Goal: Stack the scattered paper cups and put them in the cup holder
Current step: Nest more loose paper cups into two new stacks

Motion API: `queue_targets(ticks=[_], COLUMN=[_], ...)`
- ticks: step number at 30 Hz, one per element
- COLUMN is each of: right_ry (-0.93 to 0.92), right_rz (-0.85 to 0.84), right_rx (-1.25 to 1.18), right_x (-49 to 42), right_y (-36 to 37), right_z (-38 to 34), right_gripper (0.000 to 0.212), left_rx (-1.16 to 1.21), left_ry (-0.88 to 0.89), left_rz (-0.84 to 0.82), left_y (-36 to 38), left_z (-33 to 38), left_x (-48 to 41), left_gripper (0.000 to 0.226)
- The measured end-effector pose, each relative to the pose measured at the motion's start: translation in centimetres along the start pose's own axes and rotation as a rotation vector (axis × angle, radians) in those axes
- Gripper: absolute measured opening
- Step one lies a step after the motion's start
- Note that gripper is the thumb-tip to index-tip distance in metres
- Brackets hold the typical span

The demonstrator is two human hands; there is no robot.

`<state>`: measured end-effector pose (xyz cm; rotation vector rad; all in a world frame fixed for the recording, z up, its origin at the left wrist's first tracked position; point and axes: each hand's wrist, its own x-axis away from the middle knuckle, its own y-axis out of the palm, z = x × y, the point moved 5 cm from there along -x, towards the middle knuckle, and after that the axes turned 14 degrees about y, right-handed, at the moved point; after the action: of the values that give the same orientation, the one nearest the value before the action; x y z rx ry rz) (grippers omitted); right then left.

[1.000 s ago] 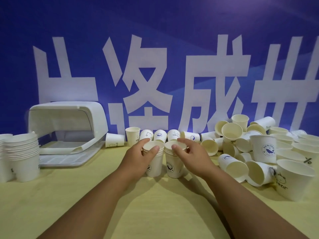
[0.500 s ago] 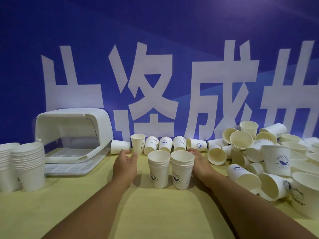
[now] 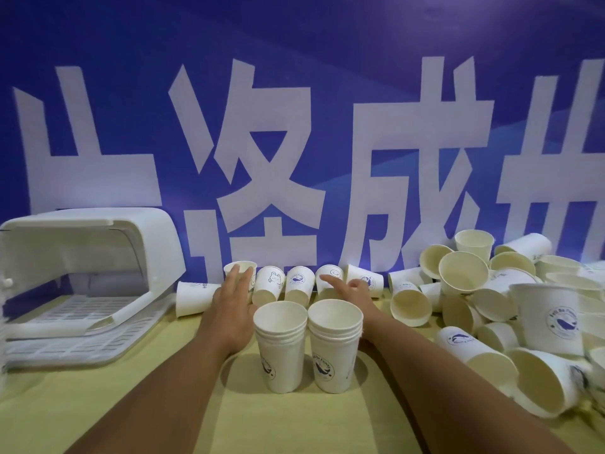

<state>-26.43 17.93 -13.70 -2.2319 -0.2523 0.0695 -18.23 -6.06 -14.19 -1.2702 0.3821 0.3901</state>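
Observation:
Two short stacks of white paper cups stand upright side by side in front of me, the left stack (image 3: 281,348) and the right stack (image 3: 334,347). My left hand (image 3: 234,301) reaches past them with fingers spread, at an upright cup (image 3: 240,268) in the back row. My right hand (image 3: 348,293) is open too, its fingers on a tilted cup (image 3: 329,276) in that row. Neither hand holds anything. The white cup holder (image 3: 88,276), lid raised, sits at the left.
A large heap of loose paper cups (image 3: 491,309) covers the right side of the yellow table (image 3: 131,404). Several single cups line the blue banner wall (image 3: 294,126) behind my hands. One cup (image 3: 193,298) lies on its side by the holder.
Both hands let go of the two stacks and moved forward past them to the row of cups at the back. The camera moved closer.

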Motion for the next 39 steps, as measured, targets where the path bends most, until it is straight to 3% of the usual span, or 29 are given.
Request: queue_targets(ticks=[4,11,19,23,26,32,35,39], right_ry=[0.033,-0.015,0.077,0.059,0.031,-0.032,-0.054,-0.144], right_rz=[-0.021,0.138,0.146,0.097,0.131,0.251,0.206,0.155], right_rx=[0.001,-0.094,0.312,0.383,0.297,-0.103,-0.372,-0.51], right_x=[-0.3,0.3,-0.9,-0.5,-0.5,0.9,2.5,7.4], right_y=[0.5,-0.7,1.1,0.6,0.3,-1.0,-2.4,-4.7], right_z=[-0.2,0.3,0.1,0.2,0.4,0.9,1.0,-0.7], right_gripper=[0.055,0.056,0.064,0.068,0.062,0.032,0.027,0.033], left_rx=[-0.003,0.068,0.129,0.14,0.153,0.201,0.24,0.309], left_ry=[0.052,0.031,-0.002,0.0,-0.018,-0.014,-0.05,-0.049], left_rz=[0.081,0.223,0.319,0.325,0.348,0.449,0.517,0.606], left_y=[-0.2,-1.4,-2.2,-2.0,-2.3,-4.3,-6.4,-10.1], left_z=[0.0,0.7,0.5,0.4,0.6,1.2,1.7,3.6], left_x=[0.1,0.6,1.5,1.3,1.4,2.3,3.0,5.0], left_gripper=[0.084,0.049,0.035,0.032,0.03,0.011,0.012,0.015])
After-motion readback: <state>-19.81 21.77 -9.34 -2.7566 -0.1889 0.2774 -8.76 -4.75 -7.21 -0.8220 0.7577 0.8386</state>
